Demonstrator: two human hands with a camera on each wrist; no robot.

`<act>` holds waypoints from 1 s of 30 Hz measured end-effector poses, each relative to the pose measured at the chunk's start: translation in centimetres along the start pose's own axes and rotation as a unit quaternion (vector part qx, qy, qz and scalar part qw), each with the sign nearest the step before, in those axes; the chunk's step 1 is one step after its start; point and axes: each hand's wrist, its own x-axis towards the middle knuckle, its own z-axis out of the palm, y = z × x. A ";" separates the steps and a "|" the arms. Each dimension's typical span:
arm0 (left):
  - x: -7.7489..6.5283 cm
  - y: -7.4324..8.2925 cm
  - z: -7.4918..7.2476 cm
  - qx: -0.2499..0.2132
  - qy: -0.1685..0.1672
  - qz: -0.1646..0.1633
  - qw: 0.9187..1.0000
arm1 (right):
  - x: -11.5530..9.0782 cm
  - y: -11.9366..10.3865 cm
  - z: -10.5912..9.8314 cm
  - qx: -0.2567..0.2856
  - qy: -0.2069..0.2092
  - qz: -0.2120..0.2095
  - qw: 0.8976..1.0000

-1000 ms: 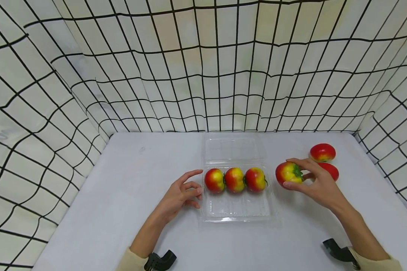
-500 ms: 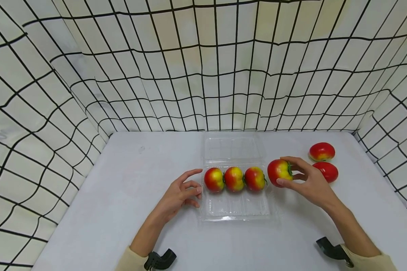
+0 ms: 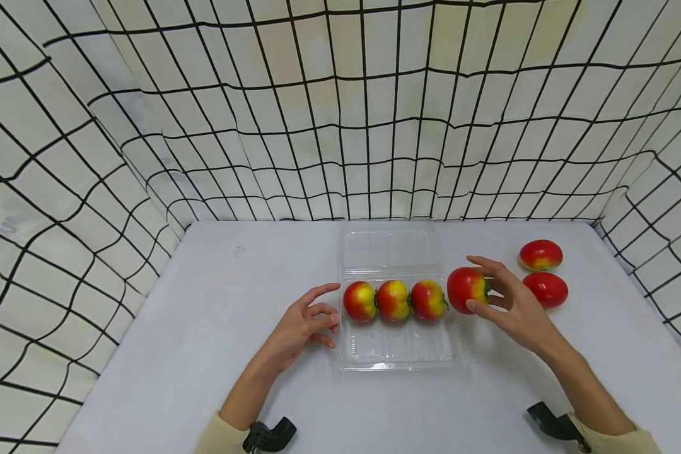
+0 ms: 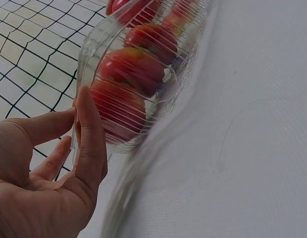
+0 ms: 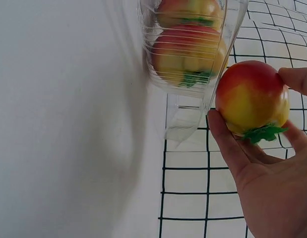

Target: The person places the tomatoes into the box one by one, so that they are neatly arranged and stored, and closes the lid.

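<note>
Three red-and-yellow fruits sit in a row in the back part of an open clear plastic box (image 3: 394, 353); the middle fruit (image 3: 393, 301) is between the other two. My left hand (image 3: 301, 328) is at the box's left side, its thumb and fingers on either side of the rim in the left wrist view. My right hand (image 3: 516, 309) grips another red-and-yellow fruit (image 5: 252, 96) with a green leafy top. This fruit is beside the box's right rim, its leafy top turned toward the palm.
Two more red fruits lie on the white table at the right, a farther one (image 3: 541, 255) and a nearer one (image 3: 546, 289). The box's clear lid (image 3: 393, 249) lies folded back behind it. Black netting (image 3: 369, 145) encloses the table's back and sides.
My right hand has carried its fruit leftward to the box's right side, then nearly stopped over the last half second; its index finger has lifted slightly. My left hand stays in place.
</note>
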 end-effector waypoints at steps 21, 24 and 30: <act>-0.1 0.0 0.1 -0.007 0.000 -0.002 1.000 | -0.1 -1.3 0.9 0.064 -0.019 -0.016 0.998; -0.2 0.1 0.1 -0.005 0.001 0.001 1.000 | -0.1 -1.8 1.2 0.063 -0.024 -0.005 0.998; -0.1 0.2 0.1 -0.004 0.002 0.000 1.000 | -0.1 -2.3 2.0 0.074 -0.037 0.015 0.997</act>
